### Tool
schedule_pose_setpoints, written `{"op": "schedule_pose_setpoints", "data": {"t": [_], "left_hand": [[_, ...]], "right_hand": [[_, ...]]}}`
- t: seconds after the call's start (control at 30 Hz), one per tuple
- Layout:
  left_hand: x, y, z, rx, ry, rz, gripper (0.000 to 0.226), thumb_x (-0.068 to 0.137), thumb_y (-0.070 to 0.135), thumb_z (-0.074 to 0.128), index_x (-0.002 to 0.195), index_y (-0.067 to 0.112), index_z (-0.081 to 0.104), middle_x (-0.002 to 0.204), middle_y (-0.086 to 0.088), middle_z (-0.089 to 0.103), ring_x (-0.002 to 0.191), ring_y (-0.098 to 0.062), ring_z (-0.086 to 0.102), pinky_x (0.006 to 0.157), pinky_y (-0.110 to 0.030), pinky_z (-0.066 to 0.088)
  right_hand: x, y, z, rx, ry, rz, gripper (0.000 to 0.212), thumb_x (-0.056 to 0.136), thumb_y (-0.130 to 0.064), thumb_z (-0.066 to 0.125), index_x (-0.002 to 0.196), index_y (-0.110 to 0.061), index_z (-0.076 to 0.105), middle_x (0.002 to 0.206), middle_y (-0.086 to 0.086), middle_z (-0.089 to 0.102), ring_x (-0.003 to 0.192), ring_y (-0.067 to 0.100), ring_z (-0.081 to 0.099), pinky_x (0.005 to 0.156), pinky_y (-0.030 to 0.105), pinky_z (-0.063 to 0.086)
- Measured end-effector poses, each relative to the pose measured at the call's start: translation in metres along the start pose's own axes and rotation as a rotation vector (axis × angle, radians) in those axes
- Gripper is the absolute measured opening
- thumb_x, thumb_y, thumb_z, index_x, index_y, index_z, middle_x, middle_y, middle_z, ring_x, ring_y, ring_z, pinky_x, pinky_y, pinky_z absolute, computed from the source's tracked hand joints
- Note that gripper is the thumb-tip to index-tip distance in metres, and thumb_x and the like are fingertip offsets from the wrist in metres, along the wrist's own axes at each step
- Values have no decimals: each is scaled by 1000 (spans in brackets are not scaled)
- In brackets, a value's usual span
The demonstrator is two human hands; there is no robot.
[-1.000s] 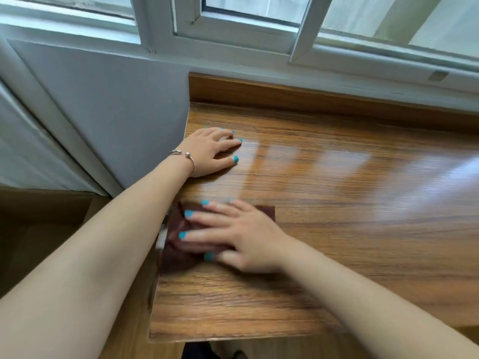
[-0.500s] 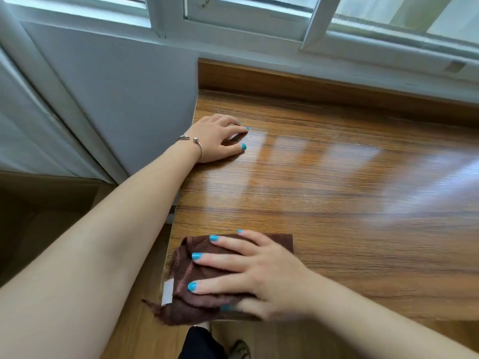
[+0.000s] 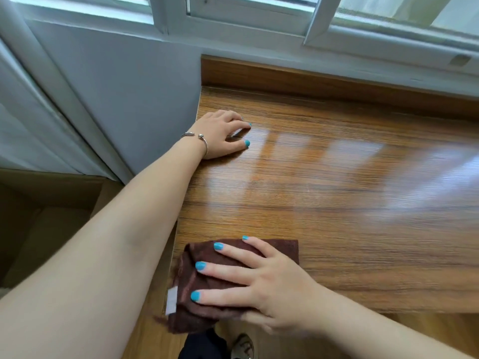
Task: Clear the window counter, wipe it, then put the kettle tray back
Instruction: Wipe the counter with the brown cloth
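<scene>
Head view: the right hand (image 3: 261, 286) lies flat on a dark brown cloth (image 3: 207, 283) at the near left corner of the counter (image 3: 337, 203), its fingers (image 3: 228, 270) spread and extended, pressing down on the cloth rather than closing round it. The cloth is folded and fuzzy, roughly rectangular — its left part hangs past the counter's left edge, where a small white tag (image 3: 171, 300) shows. The fingertips reach almost to that overhanging edge. The left hand (image 3: 220, 136) rests palm down near the far left corner, fingers loosely curled and holding nothing; a thin silver bracelet (image 3: 198, 138) circles the wrist. The counter is glossy wood-grain, streaked with pale window reflections — a raised wooden lip (image 3: 324, 86) runs along its far edge.
</scene>
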State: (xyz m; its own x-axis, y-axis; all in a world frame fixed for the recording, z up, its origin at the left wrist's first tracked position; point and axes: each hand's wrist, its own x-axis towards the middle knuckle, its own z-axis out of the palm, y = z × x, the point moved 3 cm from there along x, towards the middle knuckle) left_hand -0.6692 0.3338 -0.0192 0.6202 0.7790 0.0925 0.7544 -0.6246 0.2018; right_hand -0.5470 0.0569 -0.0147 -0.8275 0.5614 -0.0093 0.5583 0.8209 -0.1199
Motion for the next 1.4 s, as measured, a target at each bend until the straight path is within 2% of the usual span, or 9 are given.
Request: {"op": "schedule_pose_setpoints", "data": {"t": [0.1, 0.37, 0.57, 0.7, 0.9, 1.03, 1.17, 1.27, 1.4], "left_hand": [[0, -1, 1, 4, -6, 1, 56, 94, 59, 38, 145, 35, 36, 149, 5, 36, 137, -18, 29, 110, -37, 24], [0, -2, 2, -1, 10, -15, 52, 95, 53, 43, 143, 35, 40, 149, 4, 37, 138, -19, 28, 111, -37, 23], [-3, 0, 1, 31, -8, 0, 55, 95, 58, 36, 145, 35, 36, 150, 4, 36, 139, -19, 29, 112, -40, 26], [-2, 5, 1, 89, -22, 4, 56, 97, 57, 31, 148, 34, 31, 153, 4, 32, 140, -20, 27, 112, -39, 26], [-8, 6, 0, 233, 83, -23, 56, 95, 61, 27, 147, 41, 29, 157, 2, 17, 142, -23, 18, 112, -44, 29], [-7, 16, -1, 236, -31, -164, 51, 96, 57, 27, 145, 44, 30, 157, 5, 17, 140, -24, 24, 109, -43, 29], [4, 42, 2, 9, 45, -329, 45, 93, 49, 43, 137, 41, 42, 153, 3, 23, 135, -27, 31, 106, -44, 32], [14, 55, 14, 41, 12, -328, 53, 91, 61, 36, 141, 43, 36, 154, 2, 25, 138, -26, 27, 111, -45, 24], [16, 54, 22, 26, 117, -353, 51, 92, 60, 37, 137, 39, 42, 149, 0, 33, 139, -23, 26, 115, -44, 20]], "right_hand": [[8, 26, -4, 57, -51, -48, 44, 99, -46, 39, 142, -55, 34, 157, -21, 24, 149, 9, 11, 119, 39, 12], [57, 137, -19, 6, -27, 456, 49, 97, -56, 27, 146, -55, 20, 160, -19, 15, 149, 14, 9, 119, 41, 8], [-22, 31, -4, -30, 6, 135, 49, 98, -55, 32, 146, -51, 26, 159, -17, 21, 149, 17, 15, 117, 44, 14], [-35, 46, -5, 39, -34, -17, 49, 97, -46, 46, 143, -53, 32, 158, -21, 23, 149, 10, 14, 118, 41, 15], [26, 183, -25, 44, -13, 444, 50, 95, -52, 31, 145, -53, 28, 159, -15, 21, 149, 15, 15, 117, 47, 20], [24, 161, -16, 18, 36, 580, 49, 100, -48, 34, 147, -54, 20, 161, -18, 14, 150, 14, 9, 118, 41, 8], [-32, 71, -9, 6, 68, 411, 54, 91, -46, 37, 145, -49, 31, 156, -13, 31, 145, 21, 28, 114, 46, 21], [-77, 31, -1, -9, 6, 202, 46, 100, -49, 30, 146, -53, 26, 158, -18, 24, 148, 16, 20, 115, 45, 17], [-73, 69, -9, 84, -29, 82, 44, 99, -47, 37, 142, -54, 34, 157, -23, 24, 149, 9, 15, 117, 40, 14]]}}
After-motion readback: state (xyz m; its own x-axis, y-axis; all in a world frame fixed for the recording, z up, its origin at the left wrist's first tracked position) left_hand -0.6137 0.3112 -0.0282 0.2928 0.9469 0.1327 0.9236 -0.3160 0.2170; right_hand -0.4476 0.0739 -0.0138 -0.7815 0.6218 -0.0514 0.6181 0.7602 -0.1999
